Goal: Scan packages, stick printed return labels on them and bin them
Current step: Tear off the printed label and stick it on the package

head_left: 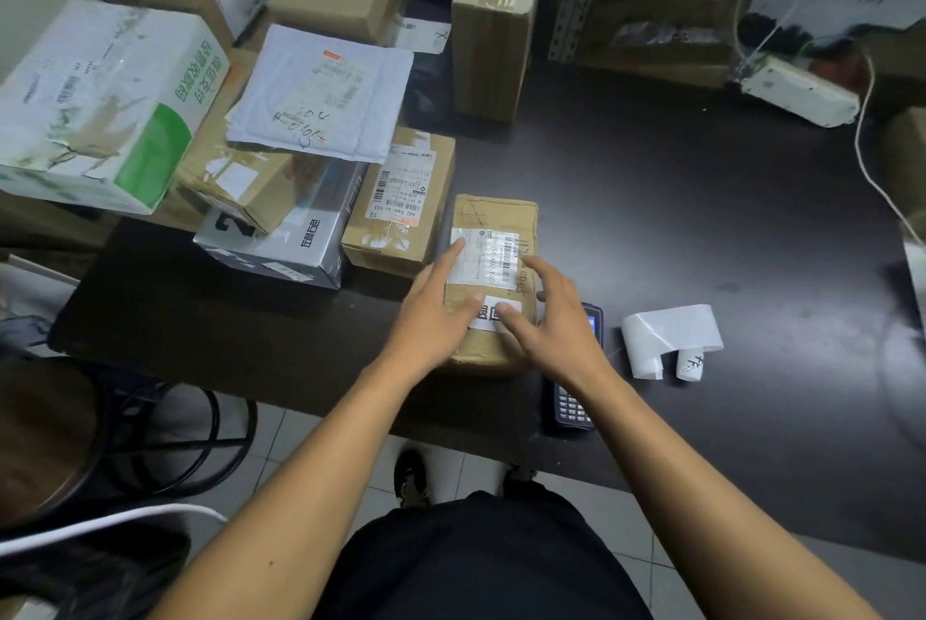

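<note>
A small brown cardboard package (493,218) lies on the dark table (676,218) in front of me. It carries a shipping label with a barcode and, nearer me, a white return label (493,313) with red characters. My left hand (436,313) lies flat on the package's left side, its thumb pressing the return label. My right hand (551,313) spreads over the right side, its thumb on the same label. A dark handheld scanner (576,406) lies just right of the package, partly under my right wrist. A curled strip of printed labels (671,338) lies further right.
Several other packages are stacked at the left and back: a white and green box (100,103), a white mailer (325,93), a grey box (290,238), a brown labelled box (401,203) and an upright box (496,28). A white device (801,90) with a cable sits back right.
</note>
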